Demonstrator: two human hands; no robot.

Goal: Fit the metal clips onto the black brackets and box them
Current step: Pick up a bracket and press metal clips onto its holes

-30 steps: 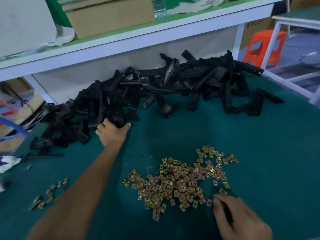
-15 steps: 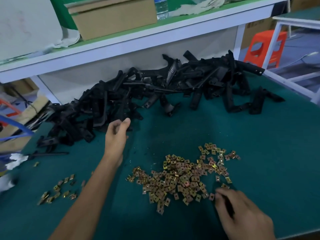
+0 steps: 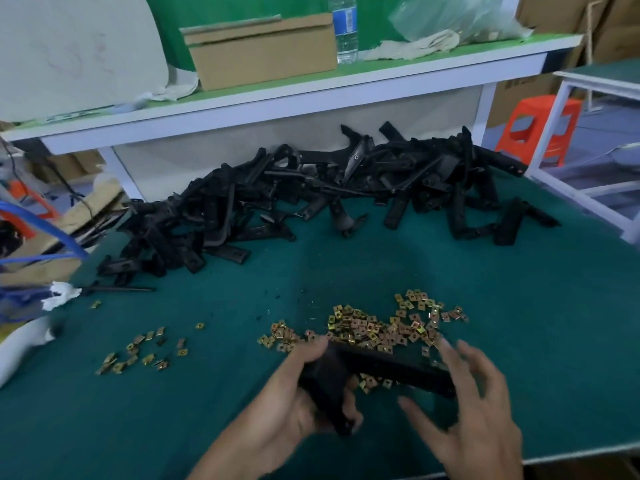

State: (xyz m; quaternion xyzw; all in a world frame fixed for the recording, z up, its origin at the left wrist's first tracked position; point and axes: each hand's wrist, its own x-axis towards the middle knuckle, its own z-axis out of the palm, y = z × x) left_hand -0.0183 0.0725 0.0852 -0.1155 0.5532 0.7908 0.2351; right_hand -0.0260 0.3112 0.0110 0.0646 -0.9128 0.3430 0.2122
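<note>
My left hand (image 3: pixel 294 407) grips one black bracket (image 3: pixel 384 370) near the table's front edge, over the near side of the pile of brass-coloured metal clips (image 3: pixel 377 327). My right hand (image 3: pixel 474 414) hovers at the bracket's right end with its fingers spread; whether it holds a clip is unclear. A big heap of black brackets (image 3: pixel 311 199) lies along the back of the green table (image 3: pixel 536 306). A smaller scatter of clips (image 3: pixel 142 351) lies to the front left.
A white shelf (image 3: pixel 277 105) over the back carries a cardboard box (image 3: pixel 263 53), a water bottle (image 3: pixel 344 27) and rags. An orange stool (image 3: pixel 533 129) and a white frame stand to the right. Blue tubing and cardboard sit at the left edge.
My left hand took a bracket from the heap and brought it back over the clips. My right hand lifted off the clip pile toward the bracket's end.
</note>
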